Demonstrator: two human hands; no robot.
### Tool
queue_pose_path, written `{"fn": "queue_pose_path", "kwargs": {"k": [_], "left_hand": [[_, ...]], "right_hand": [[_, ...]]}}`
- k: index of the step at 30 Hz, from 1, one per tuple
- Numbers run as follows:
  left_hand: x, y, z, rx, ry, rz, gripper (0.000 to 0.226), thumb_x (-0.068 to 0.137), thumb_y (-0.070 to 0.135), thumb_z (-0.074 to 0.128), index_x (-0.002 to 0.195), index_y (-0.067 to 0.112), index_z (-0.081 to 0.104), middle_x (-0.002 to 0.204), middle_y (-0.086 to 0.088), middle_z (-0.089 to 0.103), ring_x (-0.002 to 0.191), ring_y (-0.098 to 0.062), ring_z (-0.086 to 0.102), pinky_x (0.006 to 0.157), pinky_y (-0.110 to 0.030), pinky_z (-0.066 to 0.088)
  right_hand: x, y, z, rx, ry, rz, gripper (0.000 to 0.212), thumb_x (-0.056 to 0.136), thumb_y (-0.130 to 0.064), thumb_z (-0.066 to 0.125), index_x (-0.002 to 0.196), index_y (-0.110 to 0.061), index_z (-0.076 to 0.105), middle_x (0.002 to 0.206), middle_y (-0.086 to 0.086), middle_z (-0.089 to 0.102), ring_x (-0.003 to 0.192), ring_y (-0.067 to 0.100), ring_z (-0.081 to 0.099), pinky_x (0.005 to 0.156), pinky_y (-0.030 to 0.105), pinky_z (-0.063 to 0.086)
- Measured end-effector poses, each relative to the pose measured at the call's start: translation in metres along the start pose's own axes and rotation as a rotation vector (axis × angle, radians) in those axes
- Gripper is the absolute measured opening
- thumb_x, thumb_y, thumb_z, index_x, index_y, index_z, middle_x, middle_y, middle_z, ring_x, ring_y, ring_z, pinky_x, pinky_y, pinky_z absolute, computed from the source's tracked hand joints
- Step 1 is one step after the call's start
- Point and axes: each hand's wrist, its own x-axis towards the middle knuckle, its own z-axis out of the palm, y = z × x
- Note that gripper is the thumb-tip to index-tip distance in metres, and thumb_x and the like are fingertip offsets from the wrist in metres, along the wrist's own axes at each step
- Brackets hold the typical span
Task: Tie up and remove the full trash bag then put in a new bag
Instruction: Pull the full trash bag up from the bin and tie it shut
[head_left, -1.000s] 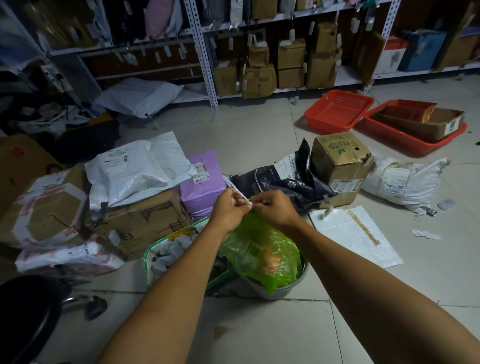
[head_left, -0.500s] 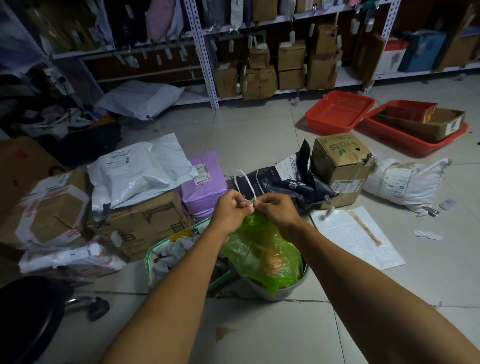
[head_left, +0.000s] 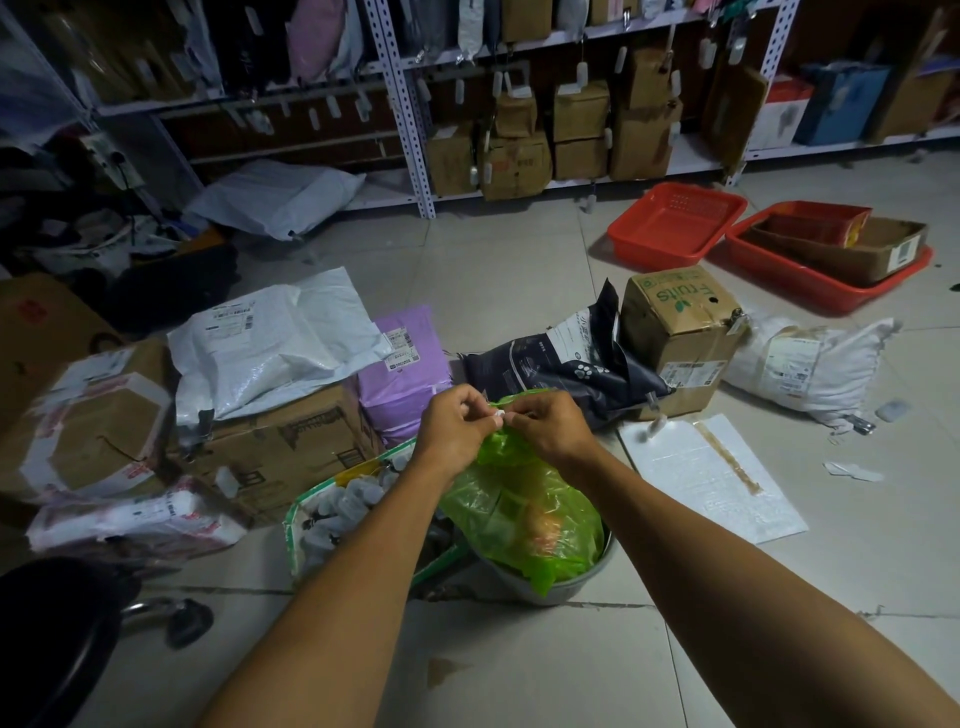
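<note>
A full green trash bag (head_left: 524, 509) stands in a grey bin (head_left: 561, 587) on the tiled floor, its top gathered into a neck. My left hand (head_left: 454, 428) and my right hand (head_left: 550, 426) meet at that neck, fingers curled. Between their fingertips both pinch a small white tie (head_left: 500, 413) at the bag's gathered top. Only a short bit of the tie shows; the rest is hidden by my fingers.
Parcels ring the bin: a brown box (head_left: 270, 447), a purple mailer (head_left: 410, 364), a dark pet-food bag (head_left: 561, 364), a fruit box (head_left: 680, 332). A basket of bottles (head_left: 343, 514) touches the bin's left. White sheet (head_left: 711, 478) right; red trays (head_left: 675, 223) behind; chair base (head_left: 57, 634) near left.
The white tie stuck out as a strip, then as a loop above my hands; now it is drawn down to a small bit between my fingertips. My hands stayed at the bag's neck.
</note>
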Motion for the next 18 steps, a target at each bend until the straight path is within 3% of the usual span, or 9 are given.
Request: {"fn": "queue_pose_path", "kwargs": {"k": [2, 4, 7, 10, 14, 18], "left_hand": [[0.000, -0.001, 0.001, -0.022, 0.007, -0.009, 0.031, 0.075, 0.004, 0.079, 0.064, 0.026, 0.059, 0.077, -0.001, 0.073, 0.080, -0.021, 0.071, 0.075, -0.041, 0.060], [0.000, -0.003, 0.002, -0.042, 0.018, -0.016, 0.034, 0.075, 0.003, 0.078, 0.062, 0.029, 0.059, 0.074, 0.000, 0.073, 0.078, -0.022, 0.072, 0.073, -0.039, 0.060], [0.001, -0.004, 0.005, -0.005, 0.052, -0.003, 0.032, 0.075, 0.004, 0.078, 0.064, 0.027, 0.058, 0.076, 0.001, 0.073, 0.079, -0.020, 0.071, 0.071, -0.038, 0.058], [0.003, -0.004, 0.004, 0.076, 0.059, 0.017, 0.027, 0.076, 0.005, 0.077, 0.067, 0.024, 0.060, 0.078, 0.000, 0.071, 0.079, -0.018, 0.069, 0.072, -0.035, 0.057], [0.001, -0.003, 0.004, 0.187, -0.028, 0.077, 0.024, 0.079, 0.003, 0.075, 0.071, 0.024, 0.068, 0.079, 0.005, 0.070, 0.078, -0.012, 0.066, 0.071, -0.023, 0.052], [-0.003, -0.003, 0.006, 0.274, -0.021, 0.120, 0.016, 0.081, 0.005, 0.073, 0.083, 0.020, 0.078, 0.086, 0.003, 0.074, 0.077, -0.008, 0.065, 0.072, -0.021, 0.051]], "right_hand": [[-0.002, 0.000, -0.002, -0.110, -0.044, -0.048, 0.016, 0.087, -0.015, 0.071, 0.100, -0.007, 0.077, 0.095, 0.009, 0.076, 0.088, 0.018, 0.069, 0.083, 0.038, 0.057], [-0.002, -0.001, -0.004, -0.172, -0.072, -0.069, 0.018, 0.086, -0.015, 0.072, 0.102, -0.007, 0.076, 0.098, 0.010, 0.076, 0.093, 0.021, 0.070, 0.088, 0.042, 0.055], [-0.004, -0.002, -0.005, -0.240, -0.036, -0.062, 0.012, 0.086, -0.014, 0.069, 0.095, -0.008, 0.076, 0.092, 0.010, 0.075, 0.088, 0.025, 0.069, 0.083, 0.046, 0.055], [-0.007, -0.005, -0.004, -0.109, -0.053, 0.016, 0.010, 0.089, -0.012, 0.064, 0.087, -0.006, 0.072, 0.085, 0.010, 0.070, 0.078, 0.023, 0.063, 0.072, 0.041, 0.053], [-0.009, -0.010, -0.007, 0.153, -0.133, 0.187, 0.023, 0.088, -0.004, 0.058, 0.069, -0.014, 0.067, 0.061, -0.002, 0.061, 0.056, 0.010, 0.052, 0.050, 0.020, 0.042], [-0.008, -0.009, -0.009, 0.154, -0.136, 0.278, 0.037, 0.084, -0.001, 0.052, 0.053, -0.019, 0.058, 0.054, -0.002, 0.045, 0.052, 0.013, 0.037, 0.049, 0.023, 0.028]]}}
